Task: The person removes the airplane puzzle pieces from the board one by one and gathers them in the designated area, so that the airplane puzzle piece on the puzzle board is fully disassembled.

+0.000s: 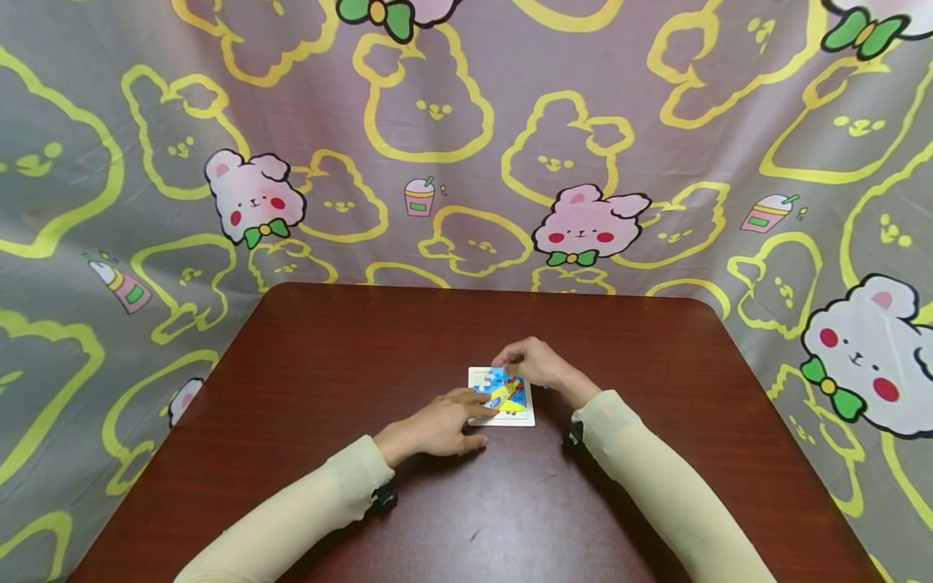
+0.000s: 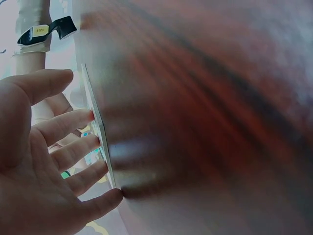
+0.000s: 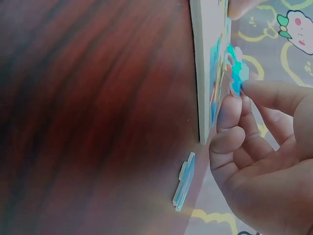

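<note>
A small jigsaw puzzle board (image 1: 503, 422) with a white border and a blue, yellow and red picture lies flat on the table. Spread, mostly straight fingers of my left hand (image 1: 440, 424) rest on its left side; the left wrist view shows that hand (image 2: 44, 142) with fingertips along the board's edge (image 2: 104, 139). Over the far right part of the board is my right hand (image 1: 541, 364). Between thumb and fingertips it pinches a blue puzzle piece (image 3: 236, 71), held at the picture surface. Whether the piece sits in a gap is hidden.
Another loose puzzle piece (image 3: 184, 182) lies on the table beside the board, close to the right hand. The dark brown wooden table (image 1: 350, 348) reaches back to a patterned curtain (image 1: 466, 121) that hangs behind and along both sides.
</note>
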The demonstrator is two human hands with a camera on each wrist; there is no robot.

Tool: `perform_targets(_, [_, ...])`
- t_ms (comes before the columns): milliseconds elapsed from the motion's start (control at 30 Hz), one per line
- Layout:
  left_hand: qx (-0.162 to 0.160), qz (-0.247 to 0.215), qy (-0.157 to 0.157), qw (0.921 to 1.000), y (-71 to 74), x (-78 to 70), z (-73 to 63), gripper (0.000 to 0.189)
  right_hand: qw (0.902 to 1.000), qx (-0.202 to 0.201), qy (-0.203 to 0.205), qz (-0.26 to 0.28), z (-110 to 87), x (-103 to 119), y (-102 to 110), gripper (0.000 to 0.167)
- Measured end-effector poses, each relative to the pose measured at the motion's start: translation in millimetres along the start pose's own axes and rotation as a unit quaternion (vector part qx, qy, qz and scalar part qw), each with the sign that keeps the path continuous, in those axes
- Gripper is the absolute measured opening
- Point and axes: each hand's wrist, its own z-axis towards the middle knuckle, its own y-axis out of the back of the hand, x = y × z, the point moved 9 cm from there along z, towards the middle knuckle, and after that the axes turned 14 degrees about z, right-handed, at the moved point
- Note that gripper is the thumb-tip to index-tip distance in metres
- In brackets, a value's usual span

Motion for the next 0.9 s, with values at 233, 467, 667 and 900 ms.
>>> perform_targets(233, [0.004, -0.001, 0.003, 1.0, -0.6, 0.8, 0.1, 0.049, 0.9998, 0.0, 0.005, 0.018, -0.6, -1.9, 5.7, 0.017])
perform_targets(467, [0.008, 0.005, 0.004, 0.9999, -1.1, 0.8, 0.0, 0.05, 0.9992, -0.002, -0.012, 0.039, -6.6, -8.6, 14.5, 0.016])
perform_targets(667, [0.01, 0.004, 0.006, 0.9999, -2.4, 1.1, 0.3, 0.05, 0.9976, -0.007, -0.036, 0.059, -11.6, -17.0, 24.6, 0.016])
perform_targets(900, [0.009, 0.002, 0.005, 0.9999, -1.1, 0.9, -0.1, 0.05, 0.9975, -0.006, -0.045, 0.055, -16.4, -24.3, 41.1, 0.016])
